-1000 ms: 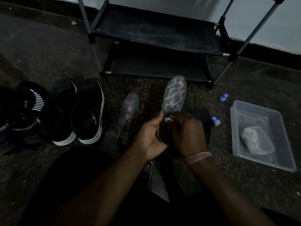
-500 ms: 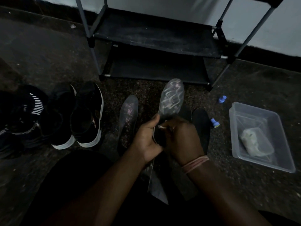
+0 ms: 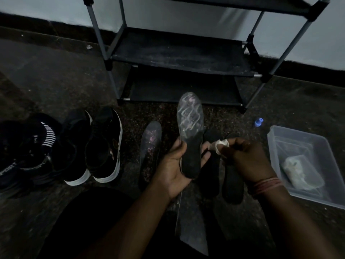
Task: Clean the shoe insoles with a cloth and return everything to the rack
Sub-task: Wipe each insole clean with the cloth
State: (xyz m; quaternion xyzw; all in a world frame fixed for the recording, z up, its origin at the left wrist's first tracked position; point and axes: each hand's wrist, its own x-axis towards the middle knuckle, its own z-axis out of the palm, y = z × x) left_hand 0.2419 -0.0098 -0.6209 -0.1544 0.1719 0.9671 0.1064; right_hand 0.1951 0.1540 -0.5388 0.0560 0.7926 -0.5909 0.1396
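The fingers (image 3: 203, 153) of the left hand (image 3: 174, 171) curl up around the heel end of a dark foam insole with pale wavy streaks on its grey toe half (image 3: 190, 131), thumb on its left edge, holding it toe-up and clear of the floor. Just right of that insole, the right hand (image 3: 246, 161) pinches a small crumpled white cloth (image 3: 221, 145) at its fingertips, close to the insole's right edge but seemingly not touching it; a reddish thread band (image 3: 267, 185) circles that wrist.

On the dark speckled floor (image 3: 56, 85) left of the held insole lies a grey insole with pinkish flecks (image 3: 150, 144). Beneath and right of the held insole lie two black insoles (image 3: 232, 182), partly hidden by the hands. Another flat grey insole (image 3: 192, 232) lies below it, near the person's lap.

Beyond the held insole stands a black fabric shoe rack with grey metal tubes (image 3: 179, 55) against the pale wall. Far left of the insole sits a pair of black sneakers with white soles (image 3: 89, 146), and past them dark sport shoes (image 3: 24, 146), one with white stripes and lettering that seems to read "SPORT". Right of the insole are a small blue cap (image 3: 259, 122) and a clear plastic tub (image 3: 291, 139) holding a pale wadded cloth (image 3: 298, 172).
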